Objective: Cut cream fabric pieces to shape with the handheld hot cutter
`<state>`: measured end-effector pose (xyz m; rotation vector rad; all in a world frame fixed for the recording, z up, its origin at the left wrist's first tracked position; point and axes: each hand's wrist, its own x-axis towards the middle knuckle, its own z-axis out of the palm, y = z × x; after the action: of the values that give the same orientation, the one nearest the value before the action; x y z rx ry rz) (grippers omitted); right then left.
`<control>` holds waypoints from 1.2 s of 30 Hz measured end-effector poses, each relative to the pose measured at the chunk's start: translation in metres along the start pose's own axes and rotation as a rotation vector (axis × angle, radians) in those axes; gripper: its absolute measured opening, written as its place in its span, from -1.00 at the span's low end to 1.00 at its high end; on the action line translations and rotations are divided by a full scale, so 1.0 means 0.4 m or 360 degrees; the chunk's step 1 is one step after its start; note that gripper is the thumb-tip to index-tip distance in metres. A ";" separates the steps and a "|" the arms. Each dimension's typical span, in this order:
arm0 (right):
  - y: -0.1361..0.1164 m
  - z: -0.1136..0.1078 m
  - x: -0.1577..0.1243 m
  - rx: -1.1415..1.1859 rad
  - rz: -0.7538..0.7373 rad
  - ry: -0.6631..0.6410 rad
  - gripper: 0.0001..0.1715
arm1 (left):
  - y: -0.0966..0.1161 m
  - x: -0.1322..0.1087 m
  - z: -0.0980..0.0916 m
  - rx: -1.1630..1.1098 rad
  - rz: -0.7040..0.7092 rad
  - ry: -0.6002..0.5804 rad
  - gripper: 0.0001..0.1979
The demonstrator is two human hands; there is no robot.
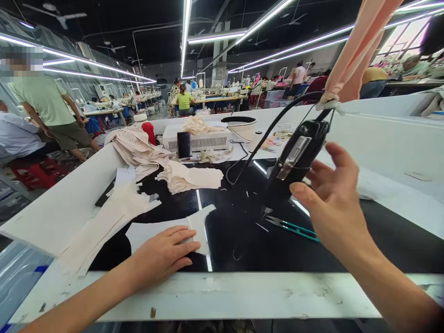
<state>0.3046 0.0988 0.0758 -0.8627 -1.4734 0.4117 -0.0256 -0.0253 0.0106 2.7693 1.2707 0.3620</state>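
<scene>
My left hand (166, 253) lies flat, fingers stretched, on a white cut fabric piece (199, 226) with a curved, pointed corner. My right hand (333, 194) is open beside a black handheld tool (294, 155) with a metal plate on its side and a cord at its top. The thumb and fingers are spread close to its casing; whether they touch it I cannot tell. A pink cloth strip (360, 51) suspends this tool, tip down, over the black tabletop (229, 249). Below it lie teal thread snips (298, 230).
Stacked cream fabric pieces (194, 178) lie further back, with more fabric strips (107, 222) at left. A white box (197, 138) stands behind, a phone (184, 144) leaning against it. White side boards (65, 203) edge the table. A person in a green shirt (45, 97) stands beyond at left.
</scene>
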 end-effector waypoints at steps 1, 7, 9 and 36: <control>-0.004 0.015 0.003 0.0113 0.0063 -0.0076 0.08 | 0.000 0.003 0.001 0.0002 0.0015 0.0038 -0.67; -0.051 0.099 0.013 0.0433 0.0116 -0.0070 -0.29 | 0.021 0.043 0.010 -0.0015 0.0151 0.0267 -0.85; -0.069 0.118 0.010 0.0381 0.0115 -0.0075 -0.32 | 0.029 0.058 0.013 0.0015 0.0199 0.0285 -0.90; -0.169 0.261 -0.176 0.1004 0.0179 -0.0194 -0.51 | 0.041 0.078 0.042 -0.0486 -0.0039 0.0426 -0.79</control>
<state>0.1797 0.0304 0.0632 -0.4168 -1.2896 0.9654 0.0102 -0.0118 0.0025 2.5062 1.1789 0.8701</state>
